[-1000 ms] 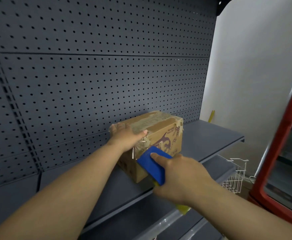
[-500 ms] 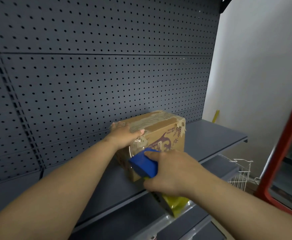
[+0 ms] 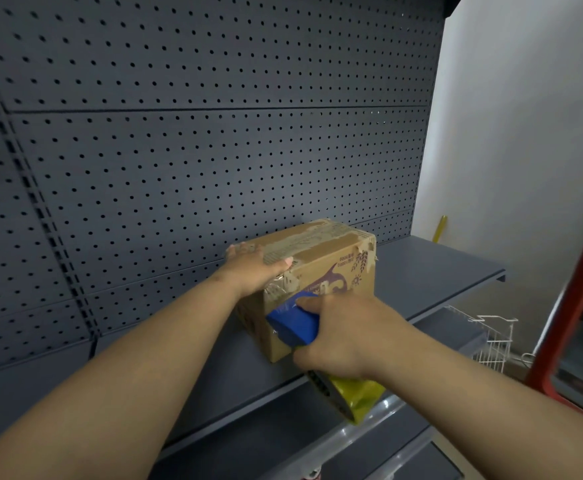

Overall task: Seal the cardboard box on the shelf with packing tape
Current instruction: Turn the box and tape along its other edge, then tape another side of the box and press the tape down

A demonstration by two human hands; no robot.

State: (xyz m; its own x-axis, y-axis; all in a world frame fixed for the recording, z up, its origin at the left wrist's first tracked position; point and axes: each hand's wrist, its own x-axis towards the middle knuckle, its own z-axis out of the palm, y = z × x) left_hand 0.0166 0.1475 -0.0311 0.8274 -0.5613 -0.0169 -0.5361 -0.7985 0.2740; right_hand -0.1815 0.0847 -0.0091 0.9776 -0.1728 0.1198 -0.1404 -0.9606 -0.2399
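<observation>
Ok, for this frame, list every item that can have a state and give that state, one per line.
cardboard box: flaps shut, on the shelf, tape across the top
tape dispenser: pressed against the box's near face
left hand: flat on the box's top near corner
right hand: gripping the dispenser
wire basket: hanging below the shelf

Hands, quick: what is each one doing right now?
Left hand: open, palm pressed flat on the near top corner of the cardboard box.
Right hand: closed around the blue tape dispenser, held against the box's near face.

White wire basket [image 3: 494, 337] beside red frame [image 3: 574, 306]
</observation>
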